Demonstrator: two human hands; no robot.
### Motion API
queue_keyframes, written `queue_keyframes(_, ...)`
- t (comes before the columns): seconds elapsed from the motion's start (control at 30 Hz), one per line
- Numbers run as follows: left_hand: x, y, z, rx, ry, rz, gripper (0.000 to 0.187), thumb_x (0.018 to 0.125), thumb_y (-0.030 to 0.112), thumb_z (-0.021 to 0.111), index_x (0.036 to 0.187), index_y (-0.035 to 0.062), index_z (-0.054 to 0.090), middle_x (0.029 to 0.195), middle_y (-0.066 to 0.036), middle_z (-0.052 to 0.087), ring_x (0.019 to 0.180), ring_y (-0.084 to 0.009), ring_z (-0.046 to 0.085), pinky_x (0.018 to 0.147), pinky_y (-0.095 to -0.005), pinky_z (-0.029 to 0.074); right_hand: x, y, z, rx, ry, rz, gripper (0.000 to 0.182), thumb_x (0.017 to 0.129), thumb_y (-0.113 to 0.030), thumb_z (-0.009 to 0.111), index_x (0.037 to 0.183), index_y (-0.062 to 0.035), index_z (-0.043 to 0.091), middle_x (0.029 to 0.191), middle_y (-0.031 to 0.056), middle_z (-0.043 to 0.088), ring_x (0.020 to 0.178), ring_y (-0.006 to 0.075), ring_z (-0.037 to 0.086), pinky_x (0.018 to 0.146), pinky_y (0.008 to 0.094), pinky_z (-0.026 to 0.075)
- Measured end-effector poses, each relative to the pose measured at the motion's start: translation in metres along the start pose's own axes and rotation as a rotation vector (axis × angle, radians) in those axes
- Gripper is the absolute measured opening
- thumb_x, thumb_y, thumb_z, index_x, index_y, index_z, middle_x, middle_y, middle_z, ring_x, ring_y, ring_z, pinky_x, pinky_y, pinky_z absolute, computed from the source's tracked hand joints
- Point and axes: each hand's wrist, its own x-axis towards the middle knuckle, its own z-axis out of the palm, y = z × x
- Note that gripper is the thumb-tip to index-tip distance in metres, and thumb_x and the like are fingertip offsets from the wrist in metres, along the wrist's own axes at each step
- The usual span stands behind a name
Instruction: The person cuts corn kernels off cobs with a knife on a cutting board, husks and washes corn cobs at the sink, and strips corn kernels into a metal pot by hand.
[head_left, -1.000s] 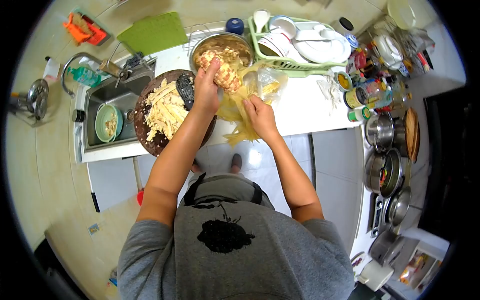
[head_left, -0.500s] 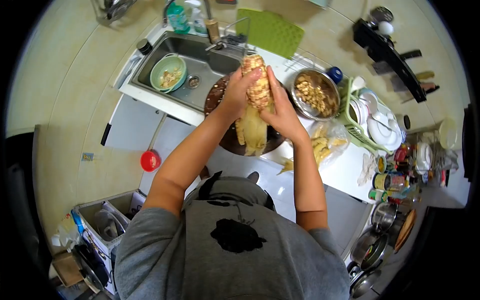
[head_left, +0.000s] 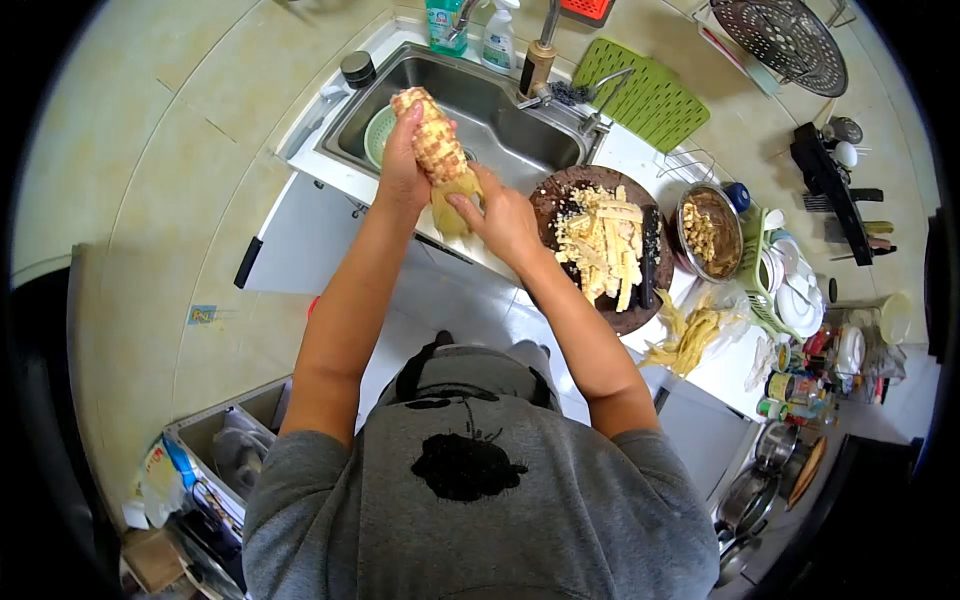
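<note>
The left hand (head_left: 403, 165) is wrapped around an ear of corn (head_left: 438, 140), and the right hand (head_left: 503, 220) pinches the husk (head_left: 452, 212) at its lower end, thumb in front. The ear is held above the front edge of the sink (head_left: 510, 135). Its kernels are mottled cream-yellow and reddish brown, bare along most of the length; the husk is pale yellow and limp. Fingers cover part of the ear's sides, and the right fingertips are hard to make out. Inside the sink, a green bowl (head_left: 378, 135) is largely hidden by the left hand and the ear. The ear's long axis slants: the bare tip points toward the sink's left end, the husk end back toward the person. Just right of the sink, a round board (head_left: 545, 200) on the tabletop (head_left: 705, 378) bears pale yellow strips (head_left: 605, 240); farther right is a metal bowl (head_left: 733, 257).
</note>
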Motion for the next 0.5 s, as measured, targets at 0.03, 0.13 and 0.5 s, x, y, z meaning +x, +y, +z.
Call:
queue_keyframes(0.03,0.006,0.004,-0.006,-0.015,0.028,0.001,0.032,0.093,0.034,0.058,0.112,0.0086,0.051,0.091,-0.009,0.063,0.077,-0.02,0.065,0.066,-0.0336,0.056,0.004,-0.005,0.008,0.014,-0.008,0.036,0.063,0.09,-0.05,0.06,0.131,-0.0045,0.047,0.084,0.0239,0.069,0.078,0.0431,0.066,0.069,0.0497,0.052)
queue_keyframes(0.13,0.026,0.011,-0.019,-0.058,0.064,0.037,0.032,0.093,0.034,0.06,0.112,0.0102,0.051,0.091,-0.006,0.061,0.082,-0.02,0.065,0.067,-0.0332,0.056,0.021,-0.011,0.021,0.07,-0.019,0.094,0.067,0.089,-0.051,0.061,0.132,-0.0019,0.046,0.085,0.026,0.068,0.079,0.0422,0.067,0.071,0.0478,0.052)
queue_keyframes(0.5,0.083,0.018,-0.038,-0.11,-0.186,-0.014,0.047,0.096,0.046,0.047,0.109,0.0016,0.054,0.093,-0.014,0.063,0.088,-0.027,0.064,0.084,-0.0393,0.054,0.124,0.04,0.05,0.761,-0.153,-0.151,0.109,0.069,-0.023,0.08,0.154,-0.0098,0.013,0.152,0.0186,0.029,0.141,0.0303,0.03,0.114,0.0371,0.028)
